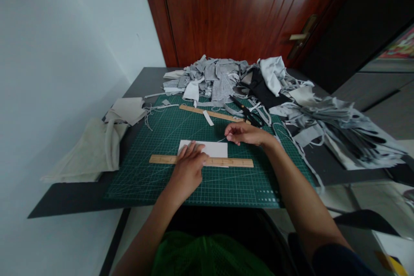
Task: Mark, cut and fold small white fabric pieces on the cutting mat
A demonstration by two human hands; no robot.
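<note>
Mat (139, 181): green, gridded, laid on a dark table (148, 78); its near side is left mostly bare.
White piece (218, 149): rectangular, lying flat near the middle of the mat, its lower part crossed by the near ruler (231, 162).
Left hand (190, 161): opened flat, fingers somewhat spread; nothing is gripped. Near ruler and white piece are both covered in part by it, fingertips rested on the white piece.
Right hand (242, 133): fingers curled, thumb and forefinger brought together; a fine thread (221, 139) is pinched at the tips, run down to the white piece's upper edge.
Far ruler (194, 109): wooden, slanted across the mat beyond the hands; a narrow white strip (208, 117) is laid beside it.
Scissors (247, 113): black-handled, placed just beyond the right hand.
Scraps (213, 73): grey and white, heaped along the far edge; black cloth (260, 88) is mixed in at the right.
Folded grey cloth (349, 131): piled to the right of the mat.
Pale cloth (92, 151): left on the table's left side.
</note>
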